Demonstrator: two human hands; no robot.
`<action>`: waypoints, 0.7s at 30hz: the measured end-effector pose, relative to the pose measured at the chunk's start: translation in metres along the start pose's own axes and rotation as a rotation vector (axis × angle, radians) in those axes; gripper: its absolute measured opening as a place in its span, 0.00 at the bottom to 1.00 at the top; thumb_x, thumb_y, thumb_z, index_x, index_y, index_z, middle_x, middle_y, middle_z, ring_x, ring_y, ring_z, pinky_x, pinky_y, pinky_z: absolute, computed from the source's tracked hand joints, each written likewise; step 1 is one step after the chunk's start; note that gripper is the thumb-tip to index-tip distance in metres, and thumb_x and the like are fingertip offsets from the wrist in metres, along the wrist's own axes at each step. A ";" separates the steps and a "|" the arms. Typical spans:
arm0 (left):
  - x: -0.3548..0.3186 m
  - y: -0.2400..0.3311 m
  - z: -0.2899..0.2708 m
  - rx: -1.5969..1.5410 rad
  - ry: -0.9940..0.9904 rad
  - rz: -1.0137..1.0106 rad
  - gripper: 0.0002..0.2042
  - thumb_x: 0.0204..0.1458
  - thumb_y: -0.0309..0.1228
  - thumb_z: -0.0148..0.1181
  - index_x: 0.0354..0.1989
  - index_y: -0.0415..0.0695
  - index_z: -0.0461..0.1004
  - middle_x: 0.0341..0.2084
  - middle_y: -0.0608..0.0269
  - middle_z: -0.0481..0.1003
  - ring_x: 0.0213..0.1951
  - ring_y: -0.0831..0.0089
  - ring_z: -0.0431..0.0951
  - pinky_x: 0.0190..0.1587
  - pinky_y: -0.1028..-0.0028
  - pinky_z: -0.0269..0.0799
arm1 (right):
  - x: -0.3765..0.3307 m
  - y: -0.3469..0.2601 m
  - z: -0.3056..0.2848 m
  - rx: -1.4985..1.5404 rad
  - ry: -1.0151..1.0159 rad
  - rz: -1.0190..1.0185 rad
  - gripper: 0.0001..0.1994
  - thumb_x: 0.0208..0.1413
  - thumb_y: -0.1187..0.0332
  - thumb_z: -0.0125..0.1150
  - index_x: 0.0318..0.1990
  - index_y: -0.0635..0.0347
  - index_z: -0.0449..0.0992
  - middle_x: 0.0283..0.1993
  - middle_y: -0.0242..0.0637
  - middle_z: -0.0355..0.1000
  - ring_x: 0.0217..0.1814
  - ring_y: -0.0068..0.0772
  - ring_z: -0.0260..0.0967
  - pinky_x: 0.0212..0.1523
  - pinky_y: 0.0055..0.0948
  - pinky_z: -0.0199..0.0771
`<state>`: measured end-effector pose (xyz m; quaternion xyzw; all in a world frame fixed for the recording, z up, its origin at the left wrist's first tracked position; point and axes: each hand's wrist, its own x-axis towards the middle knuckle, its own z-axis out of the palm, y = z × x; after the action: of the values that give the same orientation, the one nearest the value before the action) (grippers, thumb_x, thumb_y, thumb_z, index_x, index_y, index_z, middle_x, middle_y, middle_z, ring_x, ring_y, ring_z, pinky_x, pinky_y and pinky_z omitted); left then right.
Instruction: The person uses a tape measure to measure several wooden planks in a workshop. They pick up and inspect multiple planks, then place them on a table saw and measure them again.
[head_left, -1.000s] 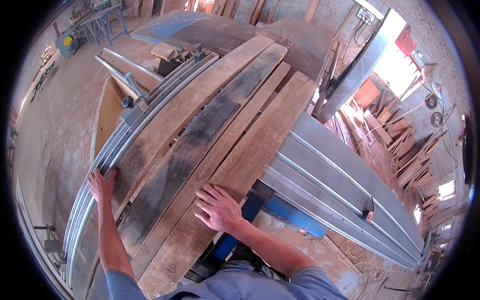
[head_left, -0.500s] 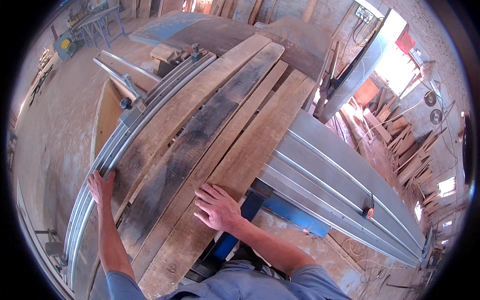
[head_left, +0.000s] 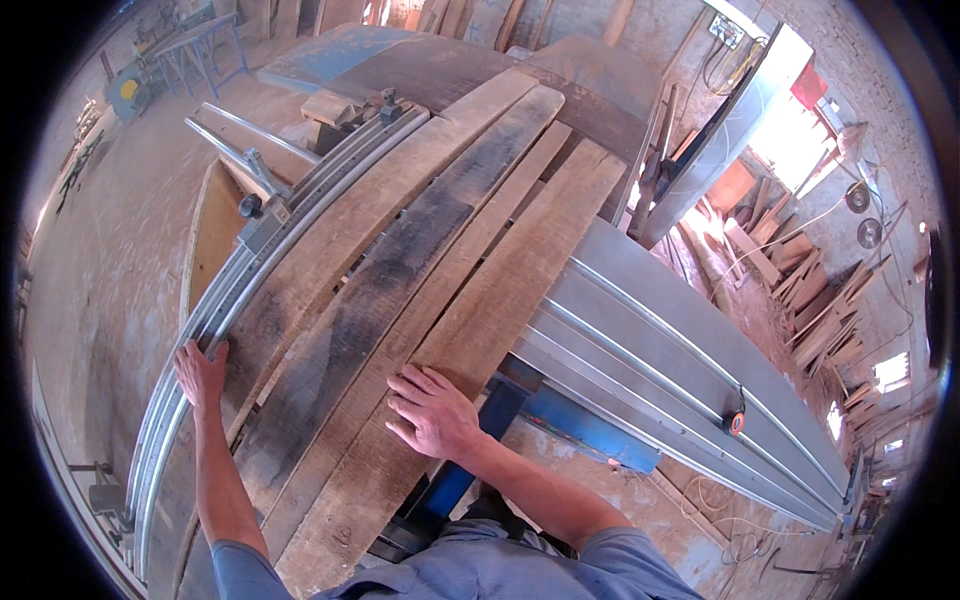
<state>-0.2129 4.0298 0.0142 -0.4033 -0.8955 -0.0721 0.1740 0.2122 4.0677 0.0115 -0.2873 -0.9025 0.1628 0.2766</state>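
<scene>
Several rough wooden planks lie side by side in front of me, with narrow gaps between them. On the left is a wide brown plank (head_left: 300, 265), then a plank with dark stains (head_left: 400, 270), a narrow plank (head_left: 490, 225) and a wide right-hand plank (head_left: 530, 260). My right hand (head_left: 435, 412) rests on the right-hand plank near its inner edge, fingers slightly bent and apart, grasping nothing. At the left plank's outer edge, my left hand (head_left: 201, 375) lies over a grooved metal rail (head_left: 240, 283), thumb spread from the fingers; it grips nothing that I can make out.
A grey metal table (head_left: 640, 320) with bright rails extends right, carrying an orange and black tape measure (head_left: 735, 422). Blue machine parts (head_left: 590, 428) show beneath. A clamp-like stop (head_left: 262, 222) sits on the left rail. Offcuts (head_left: 830, 320) are piled at the right wall.
Both hands keep their places on the plank and the rail. Only the view has shifted very slightly.
</scene>
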 end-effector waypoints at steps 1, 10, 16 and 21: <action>0.000 -0.001 0.000 -0.001 -0.001 0.004 0.28 0.45 0.51 0.65 0.43 0.39 0.69 0.42 0.49 0.70 0.50 0.51 0.69 0.50 0.54 0.66 | 0.000 0.000 0.000 -0.003 -0.001 0.000 0.16 0.52 0.56 0.62 0.41 0.58 0.77 0.56 0.39 0.69 0.64 0.41 0.60 0.65 0.41 0.58; -0.005 -0.009 -0.023 -0.024 -0.275 0.187 0.48 0.33 0.47 0.75 0.64 0.43 0.56 0.56 0.47 0.63 0.59 0.49 0.61 0.61 0.55 0.59 | -0.002 0.003 -0.002 -0.011 0.030 -0.020 0.16 0.48 0.58 0.66 0.41 0.57 0.77 0.55 0.39 0.70 0.63 0.43 0.62 0.63 0.42 0.61; -0.001 -0.013 -0.028 -0.050 -0.368 0.195 0.54 0.29 0.45 0.77 0.68 0.44 0.52 0.59 0.45 0.60 0.61 0.46 0.58 0.63 0.52 0.56 | 0.001 0.001 0.005 0.013 -0.020 -0.029 0.19 0.50 0.55 0.64 0.42 0.59 0.77 0.57 0.40 0.68 0.65 0.43 0.59 0.65 0.42 0.57; 0.000 -0.001 -0.042 -0.057 -0.371 0.159 0.54 0.32 0.47 0.75 0.69 0.45 0.50 0.62 0.43 0.56 0.64 0.45 0.54 0.66 0.50 0.48 | 0.006 -0.008 -0.009 -0.004 -0.069 -0.029 0.20 0.49 0.53 0.65 0.43 0.60 0.77 0.57 0.40 0.68 0.65 0.45 0.58 0.66 0.44 0.56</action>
<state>-0.2033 4.0177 0.0532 -0.4839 -0.8751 -0.0079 -0.0003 0.2103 4.0663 0.0248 -0.2690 -0.9158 0.1668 0.2471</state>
